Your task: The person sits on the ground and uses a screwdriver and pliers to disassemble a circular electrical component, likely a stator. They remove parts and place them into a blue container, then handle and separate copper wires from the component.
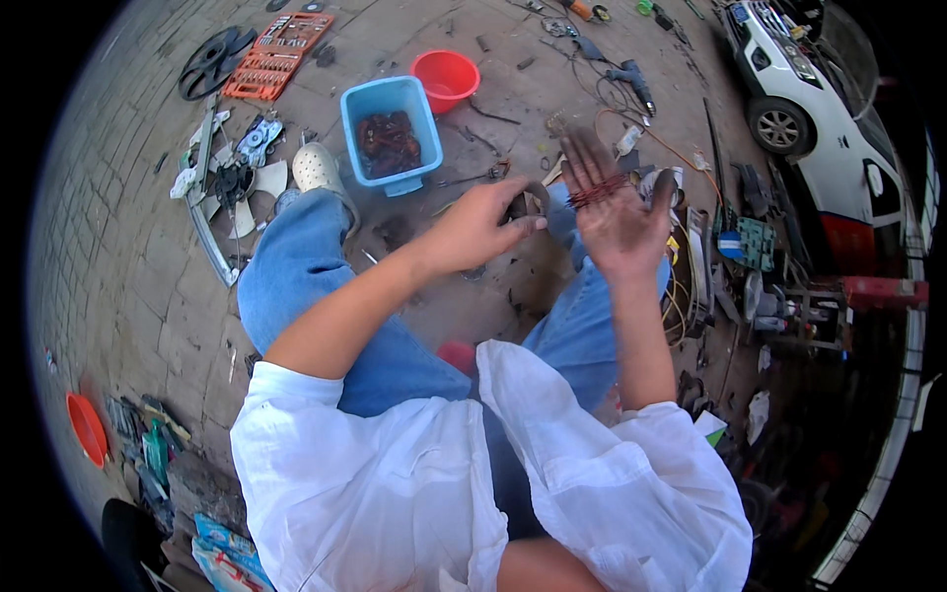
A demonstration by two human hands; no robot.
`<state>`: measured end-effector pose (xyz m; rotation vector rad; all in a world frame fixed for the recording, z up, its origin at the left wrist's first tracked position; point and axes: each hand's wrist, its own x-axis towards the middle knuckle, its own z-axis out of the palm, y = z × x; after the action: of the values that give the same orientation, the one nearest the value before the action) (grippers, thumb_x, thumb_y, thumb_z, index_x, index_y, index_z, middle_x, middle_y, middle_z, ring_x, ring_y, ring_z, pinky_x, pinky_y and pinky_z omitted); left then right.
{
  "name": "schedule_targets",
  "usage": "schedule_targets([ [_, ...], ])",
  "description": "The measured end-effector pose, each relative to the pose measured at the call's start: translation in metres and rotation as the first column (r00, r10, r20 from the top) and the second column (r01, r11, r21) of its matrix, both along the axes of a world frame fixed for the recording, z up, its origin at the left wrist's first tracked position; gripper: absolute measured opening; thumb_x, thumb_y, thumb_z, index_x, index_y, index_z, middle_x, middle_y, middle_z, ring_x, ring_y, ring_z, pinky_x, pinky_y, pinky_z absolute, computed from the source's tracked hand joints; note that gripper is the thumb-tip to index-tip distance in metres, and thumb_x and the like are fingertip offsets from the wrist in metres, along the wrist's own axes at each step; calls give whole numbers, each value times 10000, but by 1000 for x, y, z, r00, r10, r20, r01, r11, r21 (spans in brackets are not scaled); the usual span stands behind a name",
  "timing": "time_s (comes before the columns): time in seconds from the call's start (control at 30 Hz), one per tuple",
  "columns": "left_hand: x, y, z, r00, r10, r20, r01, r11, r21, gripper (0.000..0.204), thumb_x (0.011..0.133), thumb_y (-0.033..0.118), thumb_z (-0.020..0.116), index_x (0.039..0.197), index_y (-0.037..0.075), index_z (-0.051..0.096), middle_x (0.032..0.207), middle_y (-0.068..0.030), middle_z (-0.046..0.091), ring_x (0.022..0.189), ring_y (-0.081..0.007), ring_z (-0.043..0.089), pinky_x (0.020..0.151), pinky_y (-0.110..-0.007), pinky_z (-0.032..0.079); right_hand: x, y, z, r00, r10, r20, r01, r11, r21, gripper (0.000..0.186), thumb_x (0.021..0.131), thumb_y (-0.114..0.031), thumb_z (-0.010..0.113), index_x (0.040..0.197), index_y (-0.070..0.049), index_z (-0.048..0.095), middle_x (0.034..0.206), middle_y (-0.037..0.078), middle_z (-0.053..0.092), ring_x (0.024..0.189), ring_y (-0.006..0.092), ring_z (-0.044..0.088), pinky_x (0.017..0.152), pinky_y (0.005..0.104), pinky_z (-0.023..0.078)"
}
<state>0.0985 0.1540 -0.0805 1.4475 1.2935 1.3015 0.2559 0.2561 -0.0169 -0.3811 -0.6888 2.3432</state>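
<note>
My right hand [621, 232] is turned palm up, its fingers stretched out and blackened with grime. Across those fingers lies a small bundle of thin reddish copper-coloured wire [598, 190]. Close by on the left, my left hand [483, 225] is bent into a loose curve, with a gap between thumb and dark-stained forefinger; nothing can be made out in it. Beyond my left hand stands a light blue plastic basin [347, 128], holding a dark reddish-brown tangle [388, 143] that looks like wire. A red round basin [446, 77] stands just behind it.
Tool case [281, 49], orange, lies open at the far left beside a black wheel-like part [212, 61]. Fan-like scrap parts [235, 183] lie left of my foot. A power drill [631, 84] with cables lies far right, near a white car [829, 109]. Scrap crowds the right side.
</note>
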Motion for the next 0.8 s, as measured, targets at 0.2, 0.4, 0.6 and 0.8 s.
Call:
schedule_targets([
  [0.2,22,2,3,931,362,-48,-350,921,172,511,730,266,759,1125,-11,591,901,-195,641,837,-351,625,728,-395,497,-16,-19,-15,993,-80,85,67,986,150,881,938,-648,287,1412,94,303,1498,184,320,1415,275,254,1171,371,174],
  [0.4,27,3,12,866,478,-146,-453,874,175,450,703,260,765,1063,25,634,990,-203,589,885,-363,604,766,-414,493,-27,-24,-27,964,-155,214,58,915,400,815,956,-624,277,1419,44,339,1488,158,350,1405,264,270,1154,367,191],
  [0.6,29,8,18,873,488,-2,-478,857,191,345,681,167,757,982,51,633,1028,-213,503,933,-369,555,793,-418,480,-28,-29,-32,980,-72,183,16,957,290,750,981,-577,290,1415,32,357,1391,145,464,1298,233,406,1108,365,272],
  [0.8,31,13,13,893,445,64,-449,880,152,312,681,148,742,932,12,616,1014,-190,529,935,-360,556,792,-411,482,-29,-34,-35,975,-112,194,44,945,323,737,986,-562,306,1420,32,344,1287,130,539,1244,216,458,1077,357,322],
])
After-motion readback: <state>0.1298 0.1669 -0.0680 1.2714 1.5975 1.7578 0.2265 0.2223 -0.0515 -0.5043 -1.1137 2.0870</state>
